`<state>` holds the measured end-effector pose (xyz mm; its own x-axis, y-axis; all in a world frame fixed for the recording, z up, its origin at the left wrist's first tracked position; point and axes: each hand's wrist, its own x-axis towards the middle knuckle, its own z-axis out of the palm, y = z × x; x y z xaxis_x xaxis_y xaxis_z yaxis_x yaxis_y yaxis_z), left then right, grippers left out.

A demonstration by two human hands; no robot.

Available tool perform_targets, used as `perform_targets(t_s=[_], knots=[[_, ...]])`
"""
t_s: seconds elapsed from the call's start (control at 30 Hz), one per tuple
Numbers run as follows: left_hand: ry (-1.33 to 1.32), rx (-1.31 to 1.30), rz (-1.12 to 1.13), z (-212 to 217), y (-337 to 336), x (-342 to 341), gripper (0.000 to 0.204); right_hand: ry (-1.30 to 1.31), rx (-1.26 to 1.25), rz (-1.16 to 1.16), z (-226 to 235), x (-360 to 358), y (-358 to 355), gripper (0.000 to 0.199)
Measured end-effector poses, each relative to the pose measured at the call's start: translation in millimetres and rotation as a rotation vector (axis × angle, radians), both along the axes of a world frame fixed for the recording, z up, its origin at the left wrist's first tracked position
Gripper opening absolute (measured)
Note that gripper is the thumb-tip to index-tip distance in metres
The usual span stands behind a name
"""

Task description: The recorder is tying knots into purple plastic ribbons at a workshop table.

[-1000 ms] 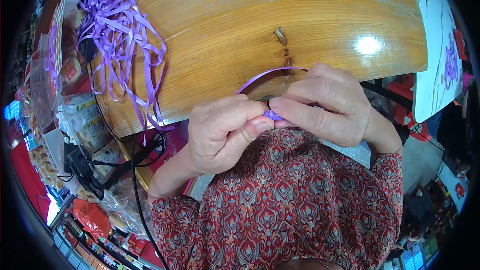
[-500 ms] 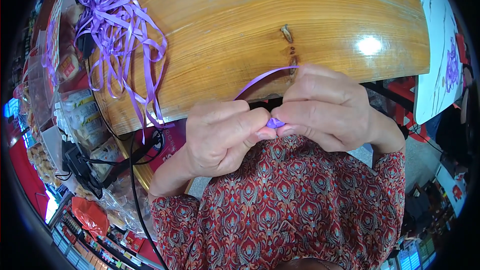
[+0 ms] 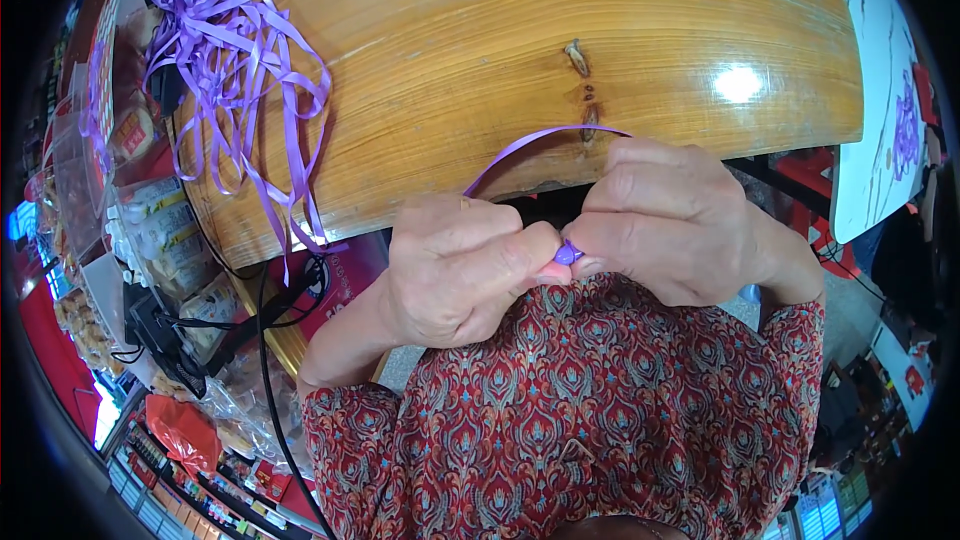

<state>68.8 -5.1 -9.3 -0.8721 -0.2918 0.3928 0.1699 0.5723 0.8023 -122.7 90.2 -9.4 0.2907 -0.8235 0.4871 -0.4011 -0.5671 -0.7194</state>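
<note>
left grip point(image 3: 462, 270), right grip point(image 3: 672, 225), both pinching purple strip point(image 3: 567, 254)

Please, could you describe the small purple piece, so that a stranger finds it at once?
Start at the wooden table and go down past its near edge, where the left hand and right hand meet. The purple piece is pinched between them. It is a small, compact lump, unlike the long, loose ribbons heaped at the table's left.
</note>
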Motion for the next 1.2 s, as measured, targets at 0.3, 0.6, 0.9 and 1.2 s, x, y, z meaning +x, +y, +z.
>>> perform_targets(t_s=[0.3, 0.6, 0.9, 1.2], knots=[[0.111, -0.252, -0.066, -6, -1, -8, 0.024, -0.395, 0.504, 0.168, -4, -6, 7, 0.01], [-0.023, -0.098, 0.168, -13, -2, -6, 0.02, -0.203, 0.385, -0.091, -8, -8, 2, 0.03], [-0.055, 0.022, 0.189, -4, -1, -5, 0.013, 0.074, -0.254, -0.207, -23, -6, -3, 0.041], [-0.016, -0.24, 0.077, -4, -10, -9, 0.018, -0.05, -0.129, -0.134, -17, -3, -2, 0.016]])
